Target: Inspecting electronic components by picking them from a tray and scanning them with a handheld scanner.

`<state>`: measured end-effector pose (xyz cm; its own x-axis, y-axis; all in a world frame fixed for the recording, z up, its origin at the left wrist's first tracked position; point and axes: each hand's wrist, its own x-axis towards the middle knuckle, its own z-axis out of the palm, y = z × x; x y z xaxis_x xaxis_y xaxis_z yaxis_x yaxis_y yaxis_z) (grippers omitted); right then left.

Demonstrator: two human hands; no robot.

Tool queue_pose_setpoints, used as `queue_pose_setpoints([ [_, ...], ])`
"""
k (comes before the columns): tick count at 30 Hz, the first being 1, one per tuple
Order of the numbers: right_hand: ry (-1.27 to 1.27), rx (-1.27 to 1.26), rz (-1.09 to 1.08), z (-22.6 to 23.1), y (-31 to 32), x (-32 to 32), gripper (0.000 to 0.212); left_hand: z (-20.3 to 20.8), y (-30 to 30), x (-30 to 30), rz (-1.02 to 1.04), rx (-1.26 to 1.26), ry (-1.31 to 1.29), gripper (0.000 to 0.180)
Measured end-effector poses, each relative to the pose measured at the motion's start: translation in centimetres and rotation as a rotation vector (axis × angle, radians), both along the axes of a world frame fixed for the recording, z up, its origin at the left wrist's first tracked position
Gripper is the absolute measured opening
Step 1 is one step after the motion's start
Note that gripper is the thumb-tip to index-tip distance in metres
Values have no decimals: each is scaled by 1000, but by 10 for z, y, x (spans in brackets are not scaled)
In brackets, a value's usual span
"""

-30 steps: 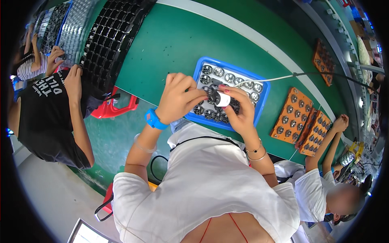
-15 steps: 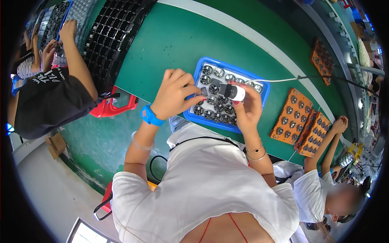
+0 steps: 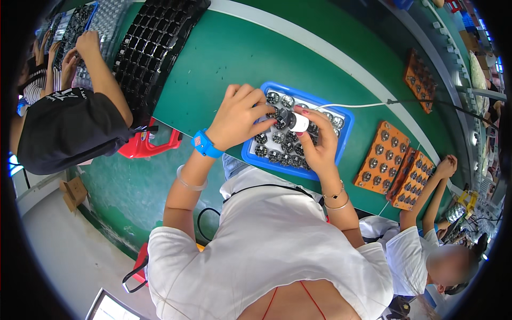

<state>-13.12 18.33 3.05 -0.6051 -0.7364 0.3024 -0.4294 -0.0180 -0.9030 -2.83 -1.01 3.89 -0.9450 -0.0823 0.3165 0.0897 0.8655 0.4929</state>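
Observation:
My right hand is closed around a short white cylindrical device with a black end, held between thumb and fingers. A white cable runs from beside it toward the right. At the device's black end, my left hand has thumb and forefinger pinched together; what lies between the fingertips is hidden. Both hands are over a blue-rimmed tray, where several round, shiny black parts sit in rows on a white liner.
Orange blocks holding round parts lie right of the tray, near a co-worker's hands. A black gridded tray stands at the far left. Beside the bench, a person in black works near a red stool.
My left fingertips have come in against the black end of the device; the small dark grey piece seen between them earlier is now hidden. The device has shifted slightly left.

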Motion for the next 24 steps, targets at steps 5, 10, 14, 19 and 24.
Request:
queue_pose_setpoints([
  [5, -3, -8, -14, 0, -1, -1, 33, 0, -2, -1, -27, -22, -16, 15],
  [10, -8, -16, 0, 0, -1, -4, 33, 12, 4, -1, -51, -41, 144, 15],
  [14, -50, -52, 4, 0, 0, -3, 31, 17, 7, -2, -57, -20, 150, 14],
  [19, -148, -116, -41, -9, 5, 2, 33, 13, 4, -2, -57, 10, 106, 16],
  [24, -352, -227, -194, -6, 6, -2, 35, 4, -4, -1, -16, -37, 46, 17],
])
